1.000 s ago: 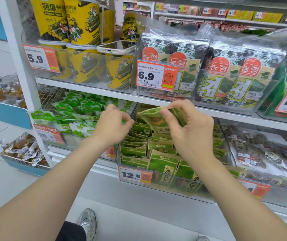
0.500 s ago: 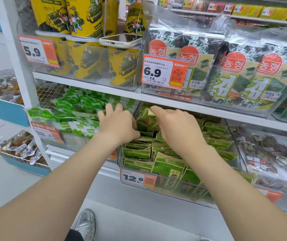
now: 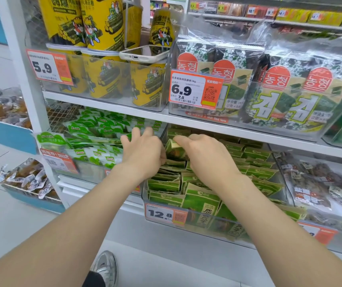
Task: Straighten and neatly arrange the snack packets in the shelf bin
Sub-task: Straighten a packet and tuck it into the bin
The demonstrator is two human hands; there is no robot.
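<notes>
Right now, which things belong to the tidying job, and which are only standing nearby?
Job: left hand, right hand pinching a raised green packet, green packets, clear bin.
Not the job: phone, yellow tubs, seaweed packs, 6.9 price tag.

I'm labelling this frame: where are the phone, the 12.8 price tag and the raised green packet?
phone point(image 3: 139, 57), head view, its near edge
12.8 price tag point(image 3: 160, 213), head view, the digits
raised green packet point(image 3: 173, 150), head view, its exposed front face
</notes>
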